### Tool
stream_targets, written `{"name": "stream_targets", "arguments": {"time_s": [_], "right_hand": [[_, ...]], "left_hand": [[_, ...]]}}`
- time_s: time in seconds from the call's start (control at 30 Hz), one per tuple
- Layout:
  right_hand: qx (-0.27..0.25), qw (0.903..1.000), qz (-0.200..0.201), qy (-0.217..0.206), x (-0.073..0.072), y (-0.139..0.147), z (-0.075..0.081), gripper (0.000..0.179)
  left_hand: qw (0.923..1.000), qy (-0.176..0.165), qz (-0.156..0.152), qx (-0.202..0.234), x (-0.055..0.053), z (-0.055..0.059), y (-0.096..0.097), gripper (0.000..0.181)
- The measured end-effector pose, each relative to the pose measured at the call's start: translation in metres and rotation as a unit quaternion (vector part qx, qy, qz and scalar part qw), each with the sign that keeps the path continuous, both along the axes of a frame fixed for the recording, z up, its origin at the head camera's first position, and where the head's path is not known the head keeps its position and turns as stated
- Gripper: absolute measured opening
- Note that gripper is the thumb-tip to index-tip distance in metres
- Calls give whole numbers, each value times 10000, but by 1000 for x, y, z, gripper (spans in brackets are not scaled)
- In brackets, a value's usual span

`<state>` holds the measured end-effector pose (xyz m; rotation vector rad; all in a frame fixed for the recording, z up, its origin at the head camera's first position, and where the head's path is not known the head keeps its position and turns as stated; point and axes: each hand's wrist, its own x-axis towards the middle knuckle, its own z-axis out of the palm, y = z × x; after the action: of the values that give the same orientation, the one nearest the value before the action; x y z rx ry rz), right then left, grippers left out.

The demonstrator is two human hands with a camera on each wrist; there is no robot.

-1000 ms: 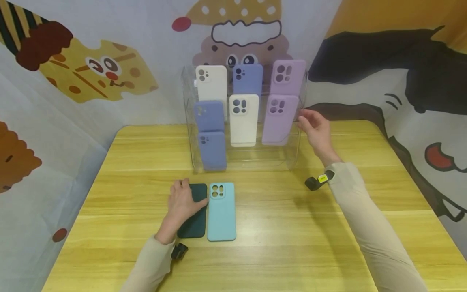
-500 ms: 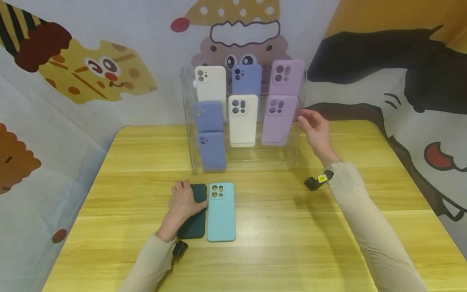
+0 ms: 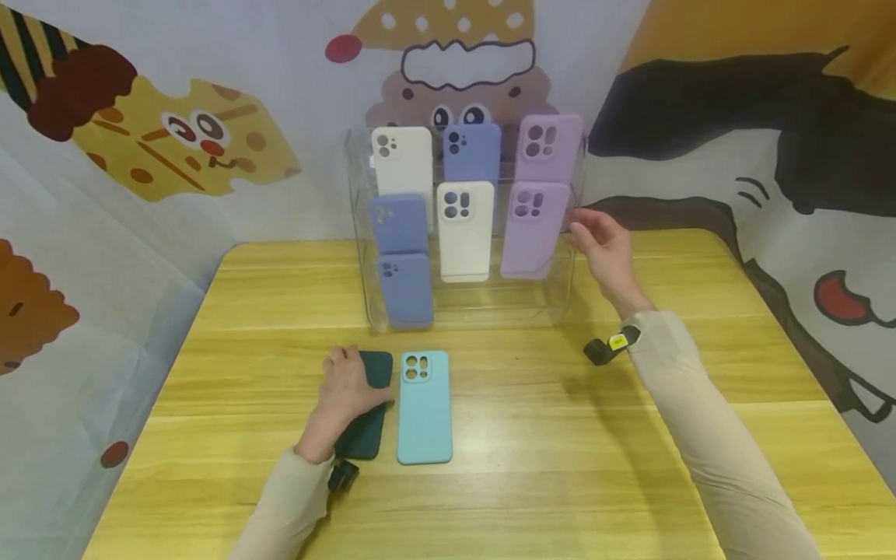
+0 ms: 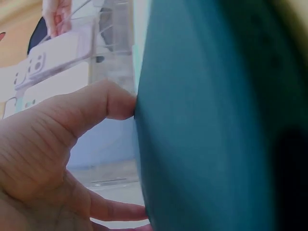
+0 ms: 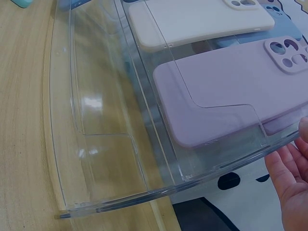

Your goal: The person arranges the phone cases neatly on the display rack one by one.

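Note:
My left hand [image 3: 341,397] holds a dark green phone case [image 3: 364,437] by its edges. In the left wrist view the case [image 4: 202,115] looms close and tilted, thumb on one edge and fingertips lower down. Beside it a turquoise phone case [image 3: 425,420] lies flat on the table. With thumb and fingers, my right hand [image 3: 607,255] holds the right side of a clear tiered display stand [image 3: 476,305]. The stand's side edge runs between thumb and fingers of the right hand [image 5: 293,178] in the right wrist view.
On the stand are white cases [image 3: 465,241], blue cases [image 3: 407,292] and lilac cases [image 3: 535,237], some overlapping. The wooden table [image 3: 532,467] meets a cartoon-printed cloth [image 3: 280,47] behind. Each wrist carries a small black camera [image 3: 599,351].
My left hand has taken hold of the dark green case and shifted it slightly left, tilting it away from the turquoise one. The right hand stays at the stand.

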<state>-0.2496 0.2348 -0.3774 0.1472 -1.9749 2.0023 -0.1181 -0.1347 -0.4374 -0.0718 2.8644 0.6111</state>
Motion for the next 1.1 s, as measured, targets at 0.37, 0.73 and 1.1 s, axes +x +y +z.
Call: {"name": "stream_targets", "arguments": {"time_s": [0.37, 0.73, 1.1], "right_hand": [[19, 10000, 10, 45, 0, 0, -1, 16], [-20, 10000, 33, -43, -1, 0, 0, 16], [90, 9999, 2, -137, -1, 1, 1, 19]], "left_hand": [[9964, 685, -38, 488, -8, 26, 19, 95], [9811, 1677, -262, 924, -20, 45, 53, 95], [9389, 2964, -570, 1655, -41, 56, 100, 91]]}}
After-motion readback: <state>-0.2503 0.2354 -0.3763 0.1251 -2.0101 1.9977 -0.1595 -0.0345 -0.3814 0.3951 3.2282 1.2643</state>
